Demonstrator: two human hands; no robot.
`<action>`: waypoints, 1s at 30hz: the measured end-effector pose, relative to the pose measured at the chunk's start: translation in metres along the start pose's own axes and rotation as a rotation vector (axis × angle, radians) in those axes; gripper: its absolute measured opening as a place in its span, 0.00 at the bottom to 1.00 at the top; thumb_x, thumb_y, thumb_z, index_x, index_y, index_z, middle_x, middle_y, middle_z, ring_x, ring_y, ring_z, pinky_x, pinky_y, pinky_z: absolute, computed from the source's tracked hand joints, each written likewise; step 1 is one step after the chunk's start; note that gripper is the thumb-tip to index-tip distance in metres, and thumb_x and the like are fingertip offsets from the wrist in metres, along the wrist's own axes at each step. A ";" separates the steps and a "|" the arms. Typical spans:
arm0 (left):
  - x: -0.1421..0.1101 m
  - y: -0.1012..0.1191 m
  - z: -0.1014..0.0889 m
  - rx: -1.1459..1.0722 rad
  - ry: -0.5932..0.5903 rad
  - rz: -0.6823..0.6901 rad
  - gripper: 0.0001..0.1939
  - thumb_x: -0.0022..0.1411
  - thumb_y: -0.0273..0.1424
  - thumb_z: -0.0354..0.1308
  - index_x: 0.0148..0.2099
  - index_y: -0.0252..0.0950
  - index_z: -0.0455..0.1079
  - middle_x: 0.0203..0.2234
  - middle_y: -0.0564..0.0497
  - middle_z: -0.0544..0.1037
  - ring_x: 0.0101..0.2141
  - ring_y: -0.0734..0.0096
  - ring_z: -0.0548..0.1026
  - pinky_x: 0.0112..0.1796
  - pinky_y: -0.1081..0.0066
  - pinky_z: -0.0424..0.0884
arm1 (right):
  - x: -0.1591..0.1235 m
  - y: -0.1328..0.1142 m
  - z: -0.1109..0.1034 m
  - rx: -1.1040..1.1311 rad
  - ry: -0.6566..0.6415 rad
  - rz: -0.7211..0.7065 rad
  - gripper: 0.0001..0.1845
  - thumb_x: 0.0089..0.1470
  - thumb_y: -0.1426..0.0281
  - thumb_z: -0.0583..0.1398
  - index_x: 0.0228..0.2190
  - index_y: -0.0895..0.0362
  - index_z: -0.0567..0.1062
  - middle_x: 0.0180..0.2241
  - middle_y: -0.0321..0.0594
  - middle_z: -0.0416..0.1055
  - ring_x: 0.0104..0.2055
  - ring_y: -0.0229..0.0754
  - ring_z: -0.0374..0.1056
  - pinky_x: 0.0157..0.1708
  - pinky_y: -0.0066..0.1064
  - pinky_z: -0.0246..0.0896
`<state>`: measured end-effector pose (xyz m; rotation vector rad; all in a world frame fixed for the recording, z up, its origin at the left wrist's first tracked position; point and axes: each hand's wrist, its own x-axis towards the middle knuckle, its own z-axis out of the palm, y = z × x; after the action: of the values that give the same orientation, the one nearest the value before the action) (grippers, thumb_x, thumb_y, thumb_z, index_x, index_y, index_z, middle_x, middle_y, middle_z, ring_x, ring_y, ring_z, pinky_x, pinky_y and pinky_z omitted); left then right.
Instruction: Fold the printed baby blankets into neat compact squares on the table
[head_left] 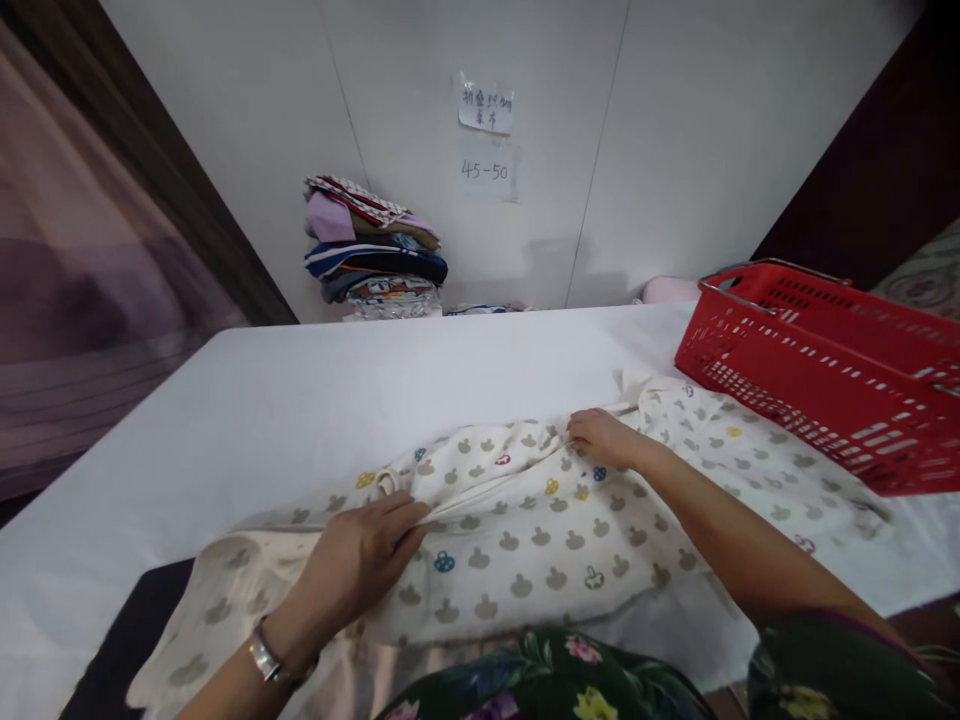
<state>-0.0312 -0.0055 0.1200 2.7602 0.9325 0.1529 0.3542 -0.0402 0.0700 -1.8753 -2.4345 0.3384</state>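
Pinching the patterned cloth, the left hand and right hand hold its folds; it looks light and soft, best taken by edges.

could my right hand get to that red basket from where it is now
Probably yes: the right hand is on the cloth, and nothing visible stands between it and the red basket's near side.
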 end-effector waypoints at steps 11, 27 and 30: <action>0.001 -0.010 0.006 0.021 0.130 -0.127 0.14 0.65 0.39 0.44 0.42 0.42 0.69 0.33 0.54 0.74 0.31 0.73 0.73 0.29 0.74 0.63 | -0.065 -0.012 -0.033 -0.072 0.295 -0.110 0.11 0.57 0.67 0.54 0.33 0.54 0.76 0.32 0.43 0.66 0.37 0.43 0.60 0.42 0.39 0.55; 0.002 0.000 -0.011 0.027 0.153 -0.213 0.16 0.64 0.41 0.43 0.40 0.41 0.70 0.34 0.51 0.74 0.32 0.71 0.72 0.30 0.73 0.63 | -0.092 -0.029 -0.032 0.044 0.417 -0.043 0.09 0.59 0.70 0.50 0.34 0.54 0.69 0.30 0.40 0.71 0.35 0.43 0.66 0.54 0.49 0.50; 0.002 -0.001 -0.012 0.032 0.176 -0.217 0.16 0.64 0.40 0.43 0.41 0.41 0.70 0.34 0.51 0.75 0.33 0.71 0.72 0.32 0.72 0.63 | -0.093 -0.028 -0.033 -0.002 0.407 -0.067 0.09 0.59 0.70 0.51 0.35 0.54 0.70 0.32 0.40 0.72 0.37 0.42 0.67 0.54 0.49 0.50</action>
<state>-0.0324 -0.0019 0.1312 2.6840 1.2812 0.3504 0.3581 -0.1316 0.1168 -1.6598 -2.2118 -0.0479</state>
